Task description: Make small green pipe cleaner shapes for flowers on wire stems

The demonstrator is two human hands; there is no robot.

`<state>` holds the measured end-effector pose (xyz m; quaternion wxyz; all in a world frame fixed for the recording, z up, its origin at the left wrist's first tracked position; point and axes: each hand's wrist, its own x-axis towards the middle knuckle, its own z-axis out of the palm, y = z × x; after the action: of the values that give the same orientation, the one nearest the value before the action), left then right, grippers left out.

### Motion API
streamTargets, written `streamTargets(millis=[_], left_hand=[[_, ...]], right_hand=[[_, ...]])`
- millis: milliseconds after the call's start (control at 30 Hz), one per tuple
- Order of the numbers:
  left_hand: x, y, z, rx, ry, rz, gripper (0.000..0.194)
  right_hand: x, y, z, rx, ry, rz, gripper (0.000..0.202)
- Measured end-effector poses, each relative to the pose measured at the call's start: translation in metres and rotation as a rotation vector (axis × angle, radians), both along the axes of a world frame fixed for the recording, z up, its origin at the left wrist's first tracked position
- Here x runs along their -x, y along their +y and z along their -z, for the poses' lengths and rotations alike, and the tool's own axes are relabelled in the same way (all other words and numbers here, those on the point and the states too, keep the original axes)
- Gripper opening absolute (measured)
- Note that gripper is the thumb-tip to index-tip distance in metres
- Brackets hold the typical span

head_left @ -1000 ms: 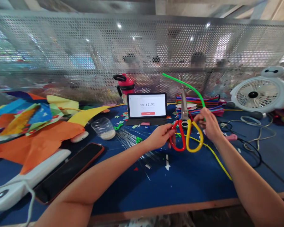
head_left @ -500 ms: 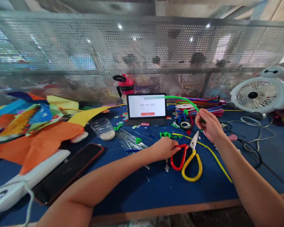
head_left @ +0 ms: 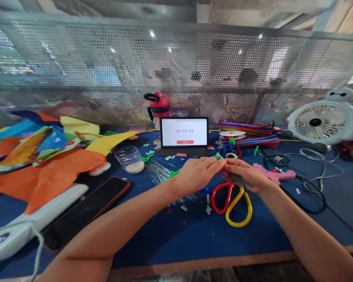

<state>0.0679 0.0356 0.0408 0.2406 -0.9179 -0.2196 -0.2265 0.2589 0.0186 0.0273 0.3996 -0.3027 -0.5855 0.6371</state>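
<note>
My left hand [head_left: 195,174] and my right hand [head_left: 244,172] meet fingertip to fingertip over the middle of the table. Both are closed in a pinch on a green pipe cleaner [head_left: 243,180], of which short bits show under the right palm and by the left fingertips. My fingers cover the rest. Just below them lie scissors with one red and one yellow handle [head_left: 239,225], their blades hidden under my hands. To the right of my right hand rests a pink glue gun [head_left: 273,174].
A tablet [head_left: 184,133] stands at the back beside a pink bottle [head_left: 159,105]. Bundled pipe cleaners [head_left: 250,128] and a white fan [head_left: 320,117] are at the right. At the left lie a phone [head_left: 88,211], a white power strip [head_left: 44,219] and orange paper [head_left: 47,172]. A plastic cup [head_left: 130,158] lies tilted.
My left hand has left the red scissor handle and joined my right hand, which came down and left. The long green pipe cleaner no longer stretches out. The yellow one is out of sight.
</note>
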Motion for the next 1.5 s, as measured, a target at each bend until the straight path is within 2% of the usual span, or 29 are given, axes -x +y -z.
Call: streamTargets(millis=[167,300,367,467,600,767,867,967,1067,1167,1233,1400,1500], left_hand=[[0.011,-0.003,-0.003,0.012,-0.128,0.013,0.02],[0.019,-0.005,0.003,0.013,-0.133,0.095,0.021],[0.021,-0.006,0.006,0.053,-0.159,0.124,0.02],[0.02,-0.01,0.009,0.094,-0.195,0.154,0.014],[0.018,-0.013,0.012,-0.088,-0.155,0.183,0.012],[0.017,-0.017,0.016,-0.342,-0.077,0.176,0.026],[0.015,-0.019,0.017,-0.413,-0.043,0.168,0.017],[0.015,-0.017,0.016,-0.379,-0.019,0.11,0.003],[0.018,-0.012,0.015,-0.339,-0.058,0.057,0.006],[0.019,-0.01,0.016,-0.33,-0.091,0.08,0.002],[0.019,-0.011,0.018,-0.302,-0.105,0.099,0.004],[0.019,-0.013,0.019,-0.141,-0.154,0.111,0.01],[0.02,-0.014,0.019,-0.125,-0.178,0.142,0.008]], right_hand=[[-0.011,0.004,-0.003,-0.179,-0.174,-0.004,0.032],[-0.006,0.0,-0.002,-0.183,-0.268,-0.139,0.032],[-0.001,-0.002,0.001,-0.186,-0.266,-0.18,0.029],[0.004,-0.001,0.007,-0.131,-0.131,-0.134,0.023],[0.007,0.0,0.011,-0.017,0.054,-0.089,0.021],[0.013,-0.004,0.007,0.035,0.2,-0.073,0.023],[0.015,-0.007,0.004,0.017,0.205,-0.063,0.022],[0.014,-0.011,0.0,-0.049,0.118,-0.052,0.022],[0.01,-0.011,-0.001,-0.095,-0.031,-0.037,0.029],[0.008,-0.008,0.002,-0.109,-0.151,-0.056,0.031],[0.008,-0.005,0.004,-0.143,-0.171,-0.05,0.028],[0.006,-0.002,0.006,-0.238,-0.246,-0.073,0.035],[0.005,-0.003,0.006,-0.233,-0.265,-0.115,0.037]])
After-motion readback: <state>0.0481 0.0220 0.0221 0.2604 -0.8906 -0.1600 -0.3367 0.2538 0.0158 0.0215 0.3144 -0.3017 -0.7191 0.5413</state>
